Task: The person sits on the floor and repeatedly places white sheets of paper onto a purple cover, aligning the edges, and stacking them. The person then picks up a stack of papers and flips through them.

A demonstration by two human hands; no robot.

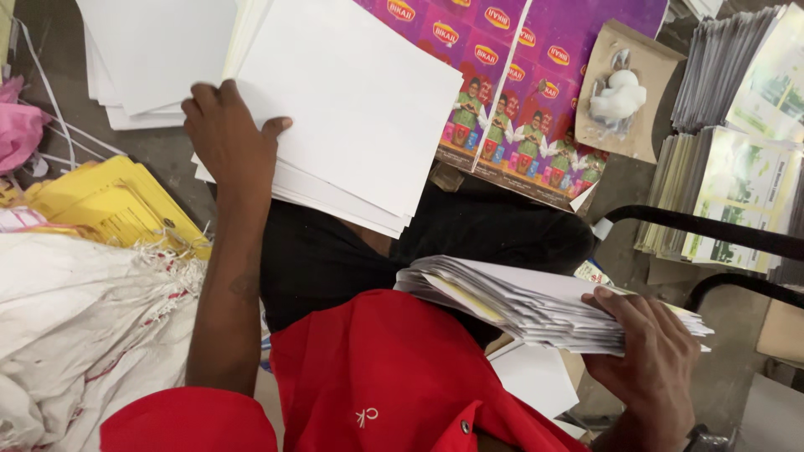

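On the grey floor, the left hand presses flat on big white sheets while the right hand grips a thick stack of folded papers beside it.

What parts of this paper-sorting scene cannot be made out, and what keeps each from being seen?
1. Left hand, head view: its fingertips are hidden under the white sheets.
2. Right hand, head view: its grip under the bundle of folded papers is hidden by the bundle.
3. Yellow papers, head view: print too small to tell.
4. Purple printed sheets: cut off by the top edge and partly covered by the white sheets.
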